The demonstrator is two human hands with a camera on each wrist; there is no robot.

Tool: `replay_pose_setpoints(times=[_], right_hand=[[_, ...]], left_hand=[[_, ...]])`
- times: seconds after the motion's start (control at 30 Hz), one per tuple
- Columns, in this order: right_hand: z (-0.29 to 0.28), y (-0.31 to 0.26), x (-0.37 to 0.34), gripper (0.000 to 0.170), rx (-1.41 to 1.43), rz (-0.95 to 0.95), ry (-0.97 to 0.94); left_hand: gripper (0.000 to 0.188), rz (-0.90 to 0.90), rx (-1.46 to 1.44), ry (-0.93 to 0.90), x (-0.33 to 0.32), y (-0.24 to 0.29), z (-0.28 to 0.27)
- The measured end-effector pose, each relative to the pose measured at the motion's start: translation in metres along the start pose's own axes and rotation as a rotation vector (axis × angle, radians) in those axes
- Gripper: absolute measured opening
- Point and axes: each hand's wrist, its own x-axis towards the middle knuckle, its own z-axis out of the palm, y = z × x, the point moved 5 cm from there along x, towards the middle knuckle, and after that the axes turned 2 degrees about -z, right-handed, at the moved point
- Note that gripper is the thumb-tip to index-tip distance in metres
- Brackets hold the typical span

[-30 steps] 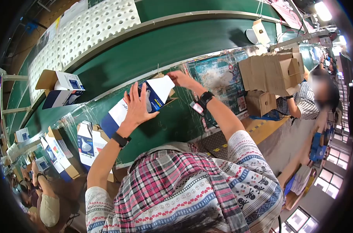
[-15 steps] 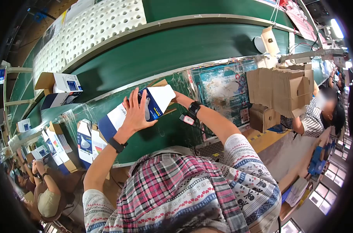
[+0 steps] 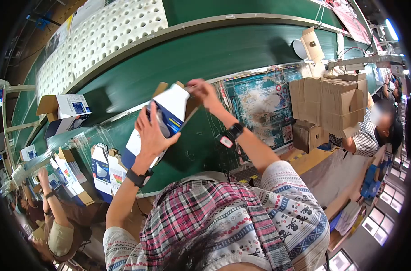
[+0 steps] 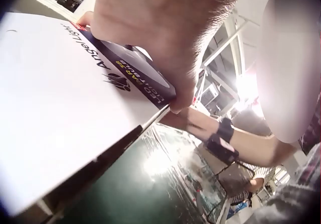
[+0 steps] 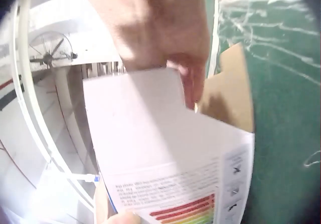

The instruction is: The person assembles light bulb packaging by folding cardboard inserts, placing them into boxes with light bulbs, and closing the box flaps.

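A white and dark blue light-bulb box point(image 3: 173, 103) lies tilted over the green bench, its flapped end toward the right. My left hand point(image 3: 152, 134) grips it, fingers spread across the printed face and thumb at the near edge; in the left wrist view that hand point(image 4: 150, 28) covers part of the box point(image 4: 60, 113). At the flapped end is my right hand point(image 3: 206, 94), fingers bent. In the right wrist view, a white flap of the box point(image 5: 145, 118) hides most fingers of the right hand point(image 5: 160, 28), and a brown flap point(image 5: 230, 91) stands out beside it.
Other bulb cartons point(image 3: 108, 169) stand at the left, with an open one point(image 3: 70, 108) farther back. Stacked brown cardboard point(image 3: 325, 101) is at the right, near another person. Beyond the bench's metal rail point(image 3: 205, 19) lies a white perforated sheet point(image 3: 101, 38).
The flapped end of the box has swung a little left and away from my body. My right hand, partly behind that end half a second ago, shows more fully beside it. My left hand keeps its grip.
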Motion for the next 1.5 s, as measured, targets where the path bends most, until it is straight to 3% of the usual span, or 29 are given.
replay_pose_setpoints(times=[0.07, 0.1, 0.2, 0.23, 0.27, 0.33, 0.37, 0.4, 0.47, 0.5, 0.6, 0.63, 0.73, 0.93, 1.1, 1.17, 1.27, 1.33, 1.4, 1.43, 1.5], right_hand=[[-0.034, -0.009, -0.012, 0.022, -0.210, 0.298, 0.243], [-0.031, -0.004, -0.027, 0.035, -0.044, 0.419, 0.272], [0.015, 0.032, -0.050, 0.051, 0.710, 0.725, 0.277], [0.017, 0.031, -0.048, 0.059, 0.664, 0.710, 0.230], [0.033, 0.034, -0.046, 0.058, 0.700, 0.657, 0.319], [0.051, 0.032, -0.039, 0.060, 0.531, 0.586, 0.144], [0.050, 0.033, -0.038, 0.060, 0.526, 0.598, 0.183], [0.048, 0.031, -0.038, 0.060, 0.585, 0.579, 0.154], [0.047, 0.026, -0.040, 0.060, 0.679, 0.636, 0.268], [0.046, 0.035, -0.040, 0.059, 0.646, 0.640, 0.314], [0.047, 0.037, -0.036, 0.059, 0.582, 0.668, 0.330], [0.050, 0.037, -0.032, 0.061, 0.550, 0.659, 0.357], [0.055, 0.036, -0.018, 0.063, 0.572, 0.658, 0.318], [0.060, 0.033, -0.006, 0.066, 0.631, 0.592, 0.284], [0.060, 0.032, -0.007, 0.064, 0.501, 0.646, 0.010], [0.064, 0.038, -0.003, 0.063, 0.460, 0.649, 0.019], [0.064, 0.038, -0.003, 0.054, 0.414, 0.696, -0.001], [0.062, 0.033, -0.005, 0.049, 0.345, 0.764, -0.039], [0.068, 0.032, 0.000, 0.038, 0.344, 0.696, -0.104], [0.069, 0.038, 0.002, 0.038, 0.315, 0.666, -0.174], [0.072, 0.044, 0.011, 0.037, 0.243, 0.555, -0.260]], left_hand=[[0.113, -0.096, 0.036, 0.046, -0.001, -0.006, -0.002], [0.112, -0.111, 0.025, 0.066, -0.002, -0.008, -0.002], [0.113, -0.240, 0.002, 0.062, -0.008, 0.001, 0.006], [0.116, -0.215, -0.010, 0.078, -0.008, 0.001, 0.006], [0.117, -0.282, 0.057, 0.065, -0.010, 0.007, 0.021], [0.118, -0.288, 0.097, 0.086, -0.010, 0.019, 0.031], [0.118, -0.290, 0.102, 0.083, -0.011, 0.022, 0.030], [0.119, -0.286, 0.024, 0.066, -0.009, 0.018, 0.032], [0.120, -0.273, -0.132, 0.030, -0.001, 0.006, 0.035], [0.116, -0.329, -0.207, -0.076, 0.004, -0.003, 0.034], [0.104, -0.203, -0.578, -0.150, 0.031, -0.050, 0.045], [0.088, -0.102, -0.712, -0.171, 0.037, -0.046, 0.035], [0.079, -0.392, -1.060, -0.289, 0.042, -0.064, 0.038], [0.061, -0.333, -1.146, -0.152, 0.051, -0.061, 0.032], [0.057, -0.387, -1.125, 0.023, 0.047, -0.069, 0.044], [0.054, -0.377, -1.040, 0.168, 0.045, -0.065, 0.033], [0.046, -0.324, -1.039, 0.002, 0.048, -0.065, 0.034], [0.041, -0.438, -1.069, -0.124, 0.045, -0.083, 0.052], [0.041, -0.499, -1.193, -0.202, 0.044, -0.092, 0.067], [0.037, -0.533, -1.286, -0.214, 0.046, -0.082, 0.059], [0.035, -0.651, -1.166, -0.074, 0.043, -0.087, 0.059]])
